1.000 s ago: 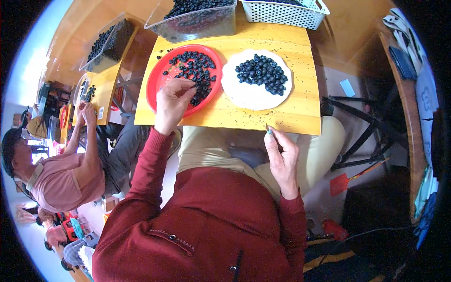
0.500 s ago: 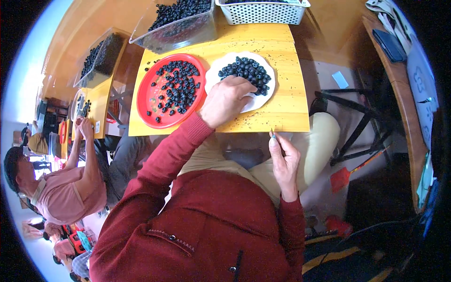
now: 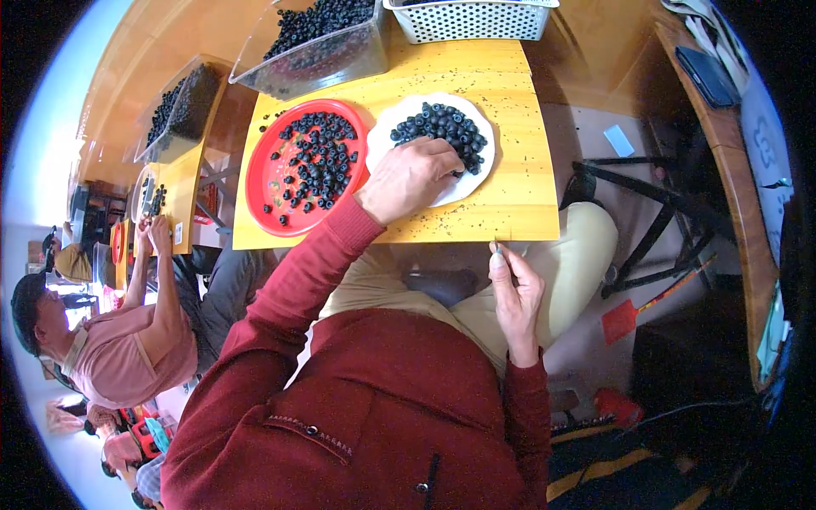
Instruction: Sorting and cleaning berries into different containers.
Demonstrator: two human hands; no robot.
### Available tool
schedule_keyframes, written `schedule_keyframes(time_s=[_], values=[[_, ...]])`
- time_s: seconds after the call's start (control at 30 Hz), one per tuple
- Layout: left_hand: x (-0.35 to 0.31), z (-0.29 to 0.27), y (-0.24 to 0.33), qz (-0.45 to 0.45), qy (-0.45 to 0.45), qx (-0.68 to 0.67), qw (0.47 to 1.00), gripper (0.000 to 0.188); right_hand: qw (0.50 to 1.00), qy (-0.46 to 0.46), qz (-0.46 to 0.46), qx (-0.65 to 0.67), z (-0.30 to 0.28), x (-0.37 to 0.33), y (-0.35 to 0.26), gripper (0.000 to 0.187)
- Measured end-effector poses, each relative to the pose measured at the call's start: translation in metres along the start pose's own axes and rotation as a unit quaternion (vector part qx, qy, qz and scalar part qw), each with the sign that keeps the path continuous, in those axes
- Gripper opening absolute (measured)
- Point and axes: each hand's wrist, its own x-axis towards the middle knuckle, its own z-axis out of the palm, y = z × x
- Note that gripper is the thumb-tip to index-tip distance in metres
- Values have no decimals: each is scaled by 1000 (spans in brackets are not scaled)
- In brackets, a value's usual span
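Note:
A white plate (image 3: pixel 382 127) with a wavy rim holds a heap of small blue-black round pieces (image 3: pixel 438 121), like blueberries or beads. My left hand (image 3: pixel 410 177) reaches over the plate's near side, fingers bent and drawn together at the heap's edge; what they pinch is hidden. Beside the plate, a round red tray (image 3: pixel 264 170) carries many more dark pieces, some with hollow tops. Just off the table's front edge, my right hand (image 3: pixel 516 297) is closed, thumb against fingers, on a small thin pointed tool (image 3: pixel 496 244).
A clear bin (image 3: pixel 340 64) of dark pieces and a white perforated basket (image 3: pixel 476 23) stand at the back. Dark specks dot the yellow table (image 3: pixel 518 170). To the left, another person (image 3: pixel 127 348) works at a table with a similar bin (image 3: pixel 183 110).
My left hand stays over the plate, its fingertips still at the heap. My right hand keeps its pinch near the table edge. The whole view has shifted slightly.

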Motion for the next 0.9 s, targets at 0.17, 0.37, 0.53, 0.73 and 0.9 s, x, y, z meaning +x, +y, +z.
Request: schedule_keyframes(time_s=[0.17,0.37,0.53,0.73,0.9], values=[[-1,-1,-3,6,3,-49,999,17,1000,-4,13,7,1,1,2,38],[-8,-6,6,-79,8,-155,985,16,1000,5,20,15,3,2,0,38],[-22,-15,16,-171,38,-285,942,14,999,-6,45,30,4,5,-7,38],[-48,-3,10,-222,97,-510,825,15,997,-18,66,43,15,12,-24,30],[-61,1,8,-207,133,-539,805,15,998,-38,38,13,27,21,-38,32]])
